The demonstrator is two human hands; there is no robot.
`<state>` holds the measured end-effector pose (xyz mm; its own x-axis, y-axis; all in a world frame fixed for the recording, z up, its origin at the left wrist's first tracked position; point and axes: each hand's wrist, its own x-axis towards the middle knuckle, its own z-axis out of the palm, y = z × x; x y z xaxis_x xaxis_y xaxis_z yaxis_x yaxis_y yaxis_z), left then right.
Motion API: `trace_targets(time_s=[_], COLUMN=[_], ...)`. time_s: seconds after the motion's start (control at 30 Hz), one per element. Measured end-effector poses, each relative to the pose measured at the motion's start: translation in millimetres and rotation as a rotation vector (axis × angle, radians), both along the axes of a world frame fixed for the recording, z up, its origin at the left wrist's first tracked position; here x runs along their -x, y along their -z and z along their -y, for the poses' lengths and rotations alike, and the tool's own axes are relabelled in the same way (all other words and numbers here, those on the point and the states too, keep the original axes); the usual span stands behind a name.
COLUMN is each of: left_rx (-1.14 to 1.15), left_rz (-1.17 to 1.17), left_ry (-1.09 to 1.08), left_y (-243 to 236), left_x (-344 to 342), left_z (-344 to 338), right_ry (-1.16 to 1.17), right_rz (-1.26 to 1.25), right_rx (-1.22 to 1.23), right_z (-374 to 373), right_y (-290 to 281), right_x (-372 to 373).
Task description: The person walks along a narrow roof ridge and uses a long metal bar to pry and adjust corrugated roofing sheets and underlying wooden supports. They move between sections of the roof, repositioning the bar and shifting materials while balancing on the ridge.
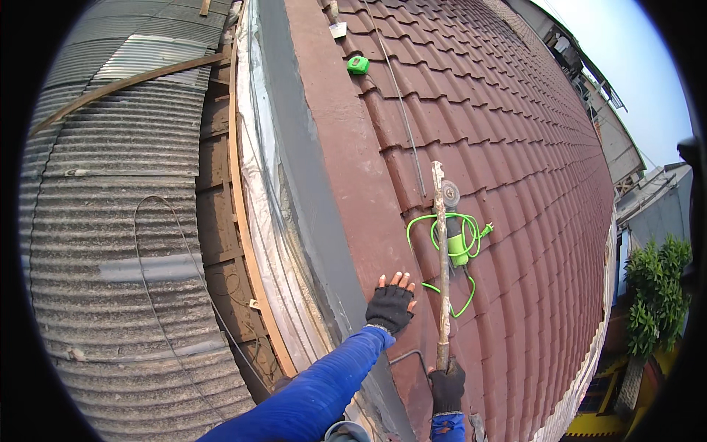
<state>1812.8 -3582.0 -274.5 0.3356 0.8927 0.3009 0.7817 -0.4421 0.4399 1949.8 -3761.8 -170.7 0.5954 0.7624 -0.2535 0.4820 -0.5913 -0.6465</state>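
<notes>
My left hand (390,305), in a dark fingerless glove, rests palm down with fingers spread on the flat reddish-brown strip (335,140) beside the tiles. My right hand (447,388), gloved as well, is closed around the lower end of a long stick (443,276) with patchy whitish peeling on it. The stick points away from me, partly covering a green angle grinder (459,250) that lies on the roof tiles. The grinder's round disc (450,194) shows beyond its body, and its bright green cable (471,295) loops around it. Beside my right hand is a bent metal rod (409,354).
Farther up lie a green tape measure (358,65), a trowel (337,28) and a thin rod (403,110). Left of the grey-coated band (294,132) runs a gap with a wooden batten (243,199). Corrugated sheets (118,236) lie beyond; the roof edge (589,361) drops off at right.
</notes>
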Motion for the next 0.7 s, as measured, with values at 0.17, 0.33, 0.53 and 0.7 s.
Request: trace_targets(time_s=[0.17,0.33,0.53,0.7], left_rx=[0.015,0.020,0.020,-0.011], left_rz=[0.079,0.096,0.084,0.071], left_ry=[0.004,-0.005,0.011,-0.004], left_y=[1,2,2,5], left_x=[0,0,0,-2], left_z=[1,-1,-3,-2], right_ry=[-0.260,-0.395,-0.498,-0.548], right_rz=[-0.002,0.033,0.011,0.117], right_rx=[-0.055,-0.116,-0.166,-0.212], right_z=[-126,-223,-293,-331], right_y=[-19,-20,-11,4], right_x=[20,52,74,77])
